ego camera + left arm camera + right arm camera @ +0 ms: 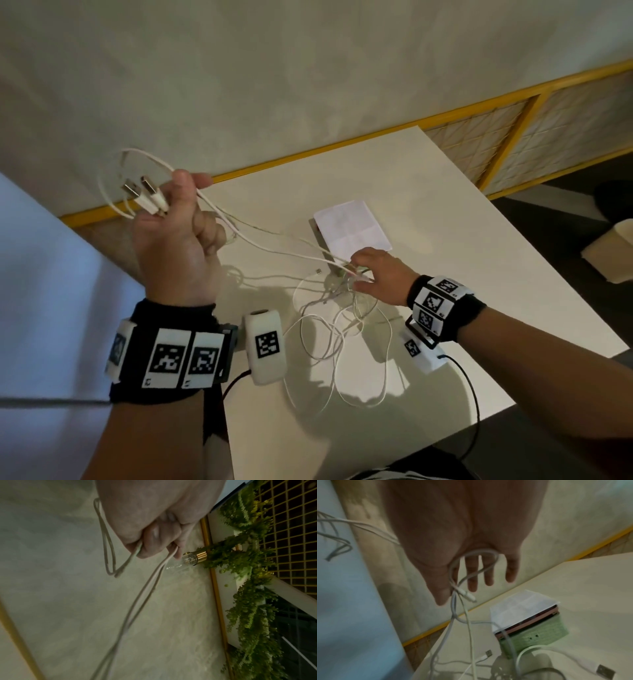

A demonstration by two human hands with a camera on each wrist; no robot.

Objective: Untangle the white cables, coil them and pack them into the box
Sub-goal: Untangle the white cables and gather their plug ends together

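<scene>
White cables [318,329]: left hand [174,240] grips two raised; right hand [380,277], fingers seemingly extended, touches the tangle.

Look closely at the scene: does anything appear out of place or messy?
Yes. The white cables sprawl in a tangle on the table beside the box, with strands stretched up to the left hand. Nothing looks damaged or spilled.
</scene>
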